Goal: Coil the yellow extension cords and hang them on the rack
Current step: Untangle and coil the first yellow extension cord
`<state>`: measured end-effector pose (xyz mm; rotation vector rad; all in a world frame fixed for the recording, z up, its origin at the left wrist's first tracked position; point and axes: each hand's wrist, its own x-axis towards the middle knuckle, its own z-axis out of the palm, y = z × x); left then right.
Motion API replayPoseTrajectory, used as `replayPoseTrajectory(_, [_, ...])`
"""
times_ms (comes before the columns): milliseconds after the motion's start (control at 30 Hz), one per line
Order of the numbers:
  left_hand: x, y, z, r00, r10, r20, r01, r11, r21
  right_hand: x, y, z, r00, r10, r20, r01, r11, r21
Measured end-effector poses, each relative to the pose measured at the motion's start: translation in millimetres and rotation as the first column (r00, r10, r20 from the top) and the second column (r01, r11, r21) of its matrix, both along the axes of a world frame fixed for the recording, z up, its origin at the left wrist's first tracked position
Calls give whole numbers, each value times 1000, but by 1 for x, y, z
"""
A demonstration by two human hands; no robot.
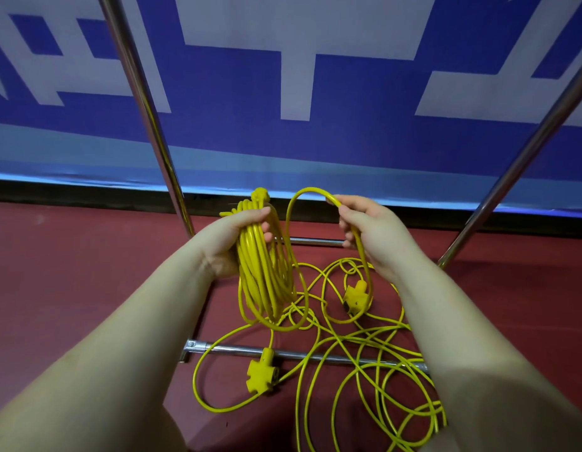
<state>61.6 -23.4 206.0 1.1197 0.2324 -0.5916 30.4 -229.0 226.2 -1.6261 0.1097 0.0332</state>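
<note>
Left hand [232, 238] grips coiled bundle of yellow cord [262, 272], loops hanging down. Right hand [368, 230] pinches next loop [302, 203] beside bundle. Remaining loose cord [358, 360] and 2 socket heads [261, 373] lie tangled on red floor [71, 272] over rack [146, 102] base bars.

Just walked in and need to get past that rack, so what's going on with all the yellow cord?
A person is coiling a yellow extension cord. The left hand grips a coil of finished loops, and the right hand holds the next loop, raised beside it. Plenty of loose cord lies tangled on the red floor around the rack's lower bars, with two yellow sockets among it. Nothing hangs on the visible part of the rack yet.
</note>
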Motion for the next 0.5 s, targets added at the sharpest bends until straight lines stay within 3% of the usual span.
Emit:
replayPoseTrajectory(167, [-3,-6,-1,998,6,-56,-3,999,54,-4,7,3,989,141,36,-145,953,267])
replayPoseTrajectory(500, [-2,-15,-6,998,-4,-59,4,1000,13,-9,9,-6,919,395,-24,-395,918,-43])
